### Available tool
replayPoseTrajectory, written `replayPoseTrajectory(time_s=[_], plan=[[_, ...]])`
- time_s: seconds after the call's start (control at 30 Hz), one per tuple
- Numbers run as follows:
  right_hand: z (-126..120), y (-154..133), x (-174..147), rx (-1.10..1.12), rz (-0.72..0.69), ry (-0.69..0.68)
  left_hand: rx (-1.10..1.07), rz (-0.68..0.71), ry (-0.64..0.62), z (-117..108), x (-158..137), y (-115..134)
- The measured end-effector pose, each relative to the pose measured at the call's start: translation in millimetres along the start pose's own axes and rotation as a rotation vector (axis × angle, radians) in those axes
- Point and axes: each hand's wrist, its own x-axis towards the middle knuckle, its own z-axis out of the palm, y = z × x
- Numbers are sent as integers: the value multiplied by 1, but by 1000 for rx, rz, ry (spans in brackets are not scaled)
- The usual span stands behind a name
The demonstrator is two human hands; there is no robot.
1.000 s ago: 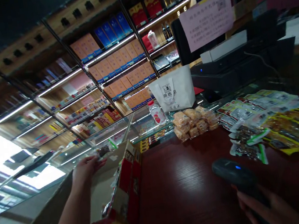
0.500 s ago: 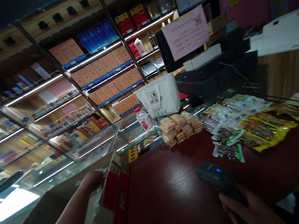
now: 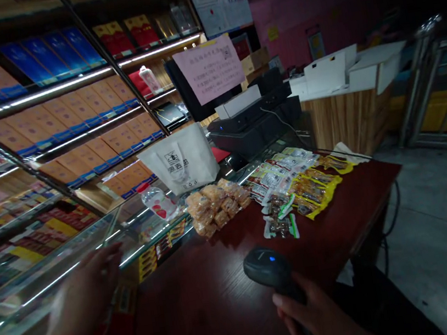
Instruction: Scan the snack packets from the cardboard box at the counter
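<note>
My right hand (image 3: 316, 312) is wrapped round the handle of a dark barcode scanner (image 3: 268, 266) with a lit blue light, held above the brown table at the lower middle. On the left, my left hand (image 3: 87, 281) is raised over a red box (image 3: 116, 332); it is blurred, with its fingers stretched forward and nothing visible in them. Beyond the scanner lie small green-and-clear snack packets (image 3: 280, 226), yellow-edged snack packets (image 3: 313, 188) and rows of white-and-red packets (image 3: 276, 174). Clear-wrapped tan snack packs (image 3: 216, 204) are piled to their left.
Behind the snacks stand a white paper bag (image 3: 183, 159) and a red-capped bottle (image 3: 157, 202) on the glass counter. A monitor with a pink notice (image 3: 212, 69) and black till equipment (image 3: 256, 121) are farther back. Shelves of boxes (image 3: 74, 111) line the left.
The view has swung right, showing the table's right edge and the floor. My left hand has lifted up out of the box area. My right hand still holds the barcode scanner.
</note>
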Motion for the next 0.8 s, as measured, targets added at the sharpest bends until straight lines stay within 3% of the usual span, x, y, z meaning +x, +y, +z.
replayPoseTrajectory(time_s=[0.03, 0.1, 0.17, 0.2, 0.27, 0.37, 0.57, 0.67, 0.8], plan=[[0, 0, -1, 24, -5, 24, -38, 136, -38, 13, -4, 28], [-2, 1, -2, 62, -7, 79, -173, 428, -247, 48, -16, 88], [-8, 3, -3, 84, -19, 128, -294, 575, -408, 88, -28, 145], [-11, 3, -3, 91, -29, 148, -355, 601, -465, 108, -32, 170], [-21, 2, -5, 105, -50, 194, -488, 469, -484, 143, -32, 212], [-36, -10, -9, 115, -74, 297, -544, 317, -468, 183, -17, 255], [-55, -36, -18, 103, -124, 431, -705, 56, -503, 217, 12, 292], [-60, -37, -19, 115, -132, 467, -877, -64, -524, 220, 13, 290], [-63, -33, -17, 120, -86, 395, -1138, -214, -539, 210, 0, 270]])
